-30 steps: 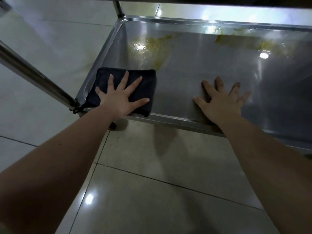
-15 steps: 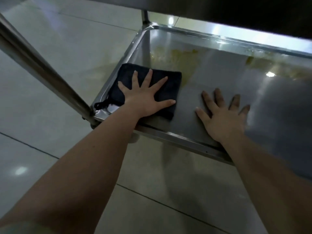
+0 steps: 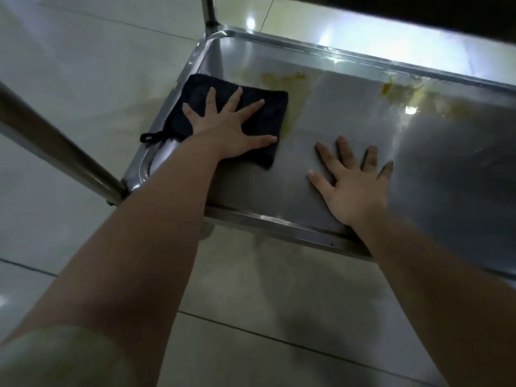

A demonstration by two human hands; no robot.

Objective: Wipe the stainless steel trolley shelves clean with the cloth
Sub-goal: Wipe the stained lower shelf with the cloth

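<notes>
A dark folded cloth (image 3: pixel 268 113) lies flat on the lower stainless steel trolley shelf (image 3: pixel 349 113), near its left end. My left hand (image 3: pixel 229 127) presses on the cloth with fingers spread and straight. My right hand (image 3: pixel 354 182) rests flat on the bare shelf to the right of the cloth, fingers spread, touching no cloth. Yellowish smears (image 3: pixel 282 78) mark the shelf just beyond the cloth, and more yellow residue (image 3: pixel 391 89) sits along the far rim at the right.
A slanted trolley post (image 3: pixel 55 146) crosses at the left and an upright post (image 3: pixel 208 9) stands at the far left corner. The upper shelf's dark underside (image 3: pixel 418 9) overhangs at the top. Glossy floor tiles (image 3: pixel 251 303) surround the trolley.
My left hand has slid the cloth away from the near rim toward the yellow smears. My right hand stays flat on the shelf. The view has shifted left and down.
</notes>
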